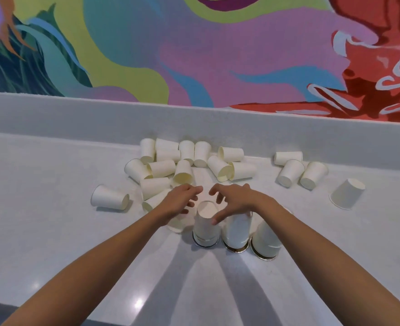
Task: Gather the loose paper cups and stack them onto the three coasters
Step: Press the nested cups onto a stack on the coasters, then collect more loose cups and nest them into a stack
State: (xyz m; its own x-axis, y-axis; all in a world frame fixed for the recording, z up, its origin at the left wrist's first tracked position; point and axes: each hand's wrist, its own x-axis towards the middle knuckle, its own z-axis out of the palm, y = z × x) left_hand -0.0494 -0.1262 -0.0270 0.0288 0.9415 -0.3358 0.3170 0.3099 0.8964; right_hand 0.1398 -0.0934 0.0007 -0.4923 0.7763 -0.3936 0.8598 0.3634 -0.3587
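Bright; countertop (53, 231) glare near edge; fanned arm shadows; wide-angle bending.

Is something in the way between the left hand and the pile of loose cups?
Nothing visible is. The left hand hovers at the near edge of the pile, and the nearest loose cup lies on its side just past the fingertips. The three stacks stand nearer the person, not in between.

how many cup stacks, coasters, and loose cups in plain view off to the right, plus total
upside-down white paper cup stacks: 3
round metallic coasters: 3
loose white paper cups on the right: 4
total: 10
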